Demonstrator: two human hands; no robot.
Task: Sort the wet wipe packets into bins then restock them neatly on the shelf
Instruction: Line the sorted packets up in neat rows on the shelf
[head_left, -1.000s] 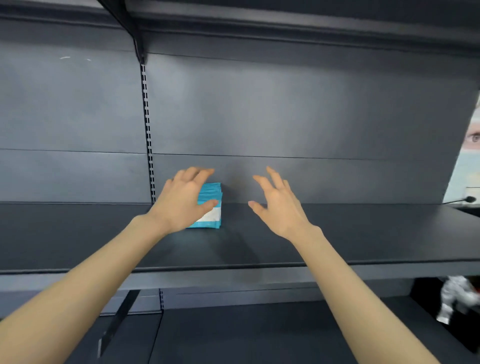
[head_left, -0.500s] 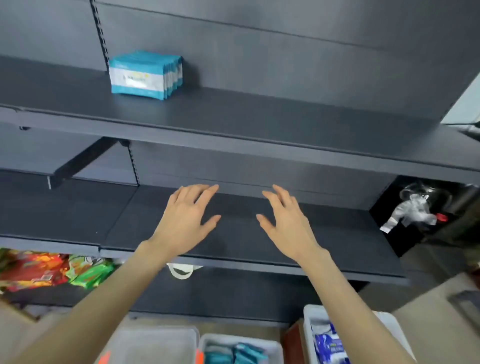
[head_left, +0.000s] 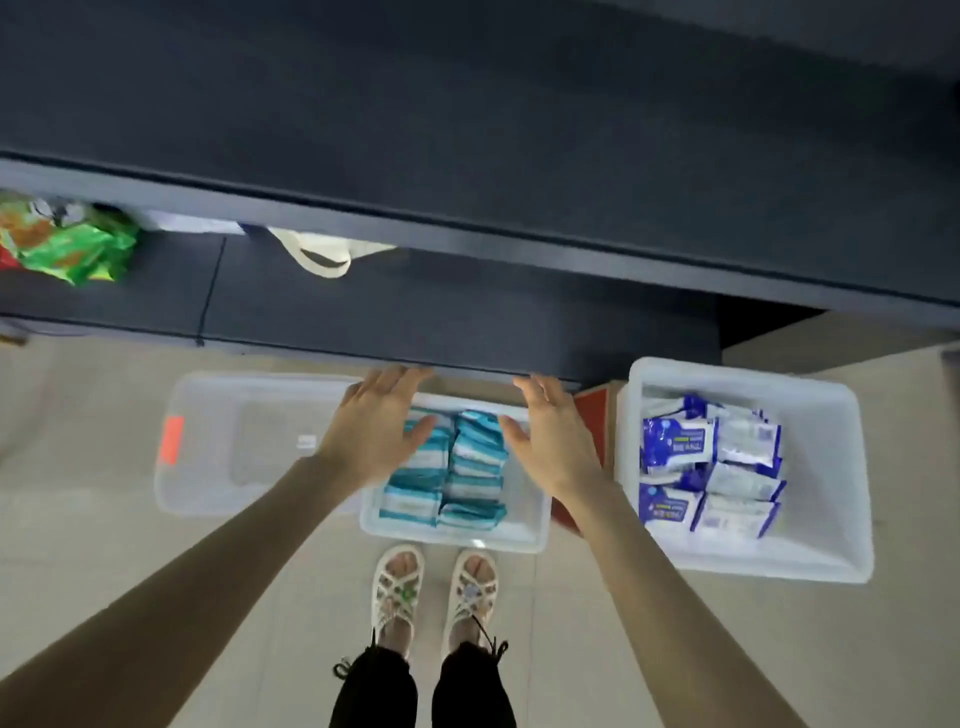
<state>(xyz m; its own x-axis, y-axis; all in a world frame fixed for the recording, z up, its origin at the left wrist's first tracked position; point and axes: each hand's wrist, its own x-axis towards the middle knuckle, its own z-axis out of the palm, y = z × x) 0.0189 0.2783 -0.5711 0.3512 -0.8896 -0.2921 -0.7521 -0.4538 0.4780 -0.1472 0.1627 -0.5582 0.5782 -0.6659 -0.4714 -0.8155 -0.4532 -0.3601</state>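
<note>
While the teal wet wipe packets (head_left: 470, 467) are lying stacked inside the middle bin (head_left: 527, 532), the left hand (head_left: 376, 431) and right hand (head_left: 553, 441) are hovering above that bin, fingers spread, holding nothing.

Left hand (head_left: 375, 427) and right hand (head_left: 551, 437) reach down, fingers straight.

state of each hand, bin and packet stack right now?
Left hand: open, empty, above the teal packets.
Right hand: open, empty, above the middle bin's right edge.
Teal-and-white wet wipe packets: packed in two rows.
Small clear plastic middle bin: holds the teal packets.
Blue-and-white wet wipe packets: loosely piled.
White plastic right bin: partly filled.
Clear plastic left bin: looks empty.
</note>
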